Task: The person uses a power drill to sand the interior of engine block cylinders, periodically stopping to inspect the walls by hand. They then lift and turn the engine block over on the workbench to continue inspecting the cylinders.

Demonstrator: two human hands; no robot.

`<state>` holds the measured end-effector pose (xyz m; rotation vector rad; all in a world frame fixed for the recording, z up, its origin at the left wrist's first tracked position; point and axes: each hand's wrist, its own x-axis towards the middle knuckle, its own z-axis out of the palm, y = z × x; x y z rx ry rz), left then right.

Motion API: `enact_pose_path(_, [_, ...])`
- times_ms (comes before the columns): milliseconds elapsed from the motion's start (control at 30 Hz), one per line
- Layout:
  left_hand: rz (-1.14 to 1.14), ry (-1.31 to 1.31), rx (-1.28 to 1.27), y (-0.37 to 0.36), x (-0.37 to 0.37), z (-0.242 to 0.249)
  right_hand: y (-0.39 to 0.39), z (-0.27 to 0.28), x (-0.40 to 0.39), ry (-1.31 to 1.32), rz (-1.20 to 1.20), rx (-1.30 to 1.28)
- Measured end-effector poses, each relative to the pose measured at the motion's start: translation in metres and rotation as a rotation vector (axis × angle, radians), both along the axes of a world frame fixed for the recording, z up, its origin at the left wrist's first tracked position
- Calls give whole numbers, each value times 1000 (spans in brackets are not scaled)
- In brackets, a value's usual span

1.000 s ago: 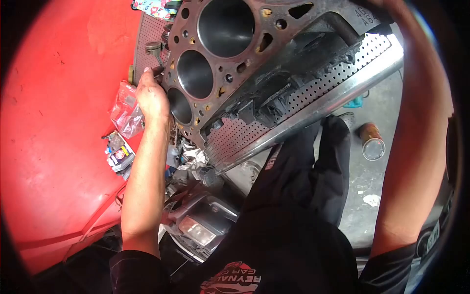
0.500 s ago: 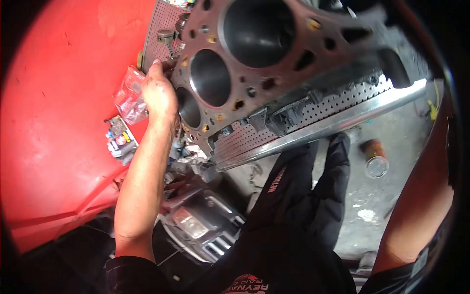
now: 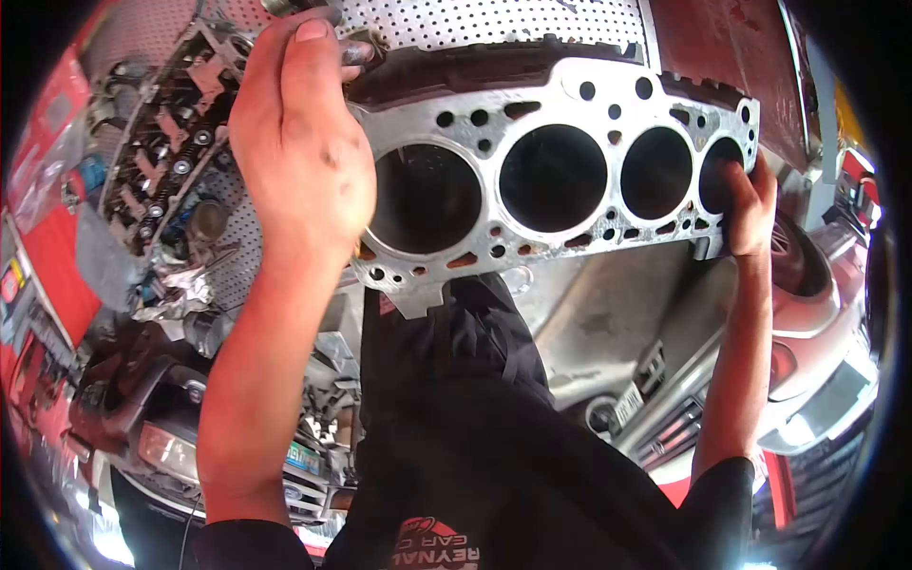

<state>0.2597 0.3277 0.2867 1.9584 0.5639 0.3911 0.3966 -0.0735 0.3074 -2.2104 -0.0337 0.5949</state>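
An engine block (image 3: 613, 204) stretches across the middle of the head view, its flat deck face with several large round bores turned toward me. My left hand (image 3: 309, 147) is closed around the block's left end, its back toward me and some fingertips hidden. At the far end, my right hand (image 3: 753, 214) grips the block's right edge, with a digit reaching into the last bore. Behind the block lies a perforated metal bench top (image 3: 494, 21). A cylinder head with exposed valve gear (image 3: 176, 142) rests on the bench beside my left hand.
Crumpled plastic and small parts (image 3: 180, 290) lie at the bench's left edge. Below left is a car front with a headlight (image 3: 171, 446). Another vehicle (image 3: 807, 313) stands at the right. Concrete floor (image 3: 598, 318) shows below the block.
My view has turned, and the block now appears lower and more level, its whole deck face showing. My right hand has come into view on its right end. My left hand stays at the left end.
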Motion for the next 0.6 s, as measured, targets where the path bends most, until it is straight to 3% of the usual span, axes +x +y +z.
enact_pose_path(100, [106,-87,-160,-10,3,12,-10,7,-1,15,-9,-38])
enact_pose_path(133, [-15,24,-50,-5,0,15,-11,7,-1,8,-8,-36])
enact_pose_path(267, [-20,60,-179,-5,0,16,-10,12,-5,13,-24,-57])
enact_pose_path(367, [-16,60,-214,-7,5,16,-3,12,-8,-217,52,-214])
enact_pose_path(400, [-17,53,-204,-8,5,15,12,12,-10,-407,117,-248])
enact_pose_path(500, [5,11,-249,-9,3,14,24,29,-14,-709,328,-564])
enact_pose_path(567, [69,-25,-315,-14,4,13,52,47,-24,-839,460,-536])
enact_pose_path(600, [88,17,-305,-14,4,17,66,55,-35,-707,415,-328])
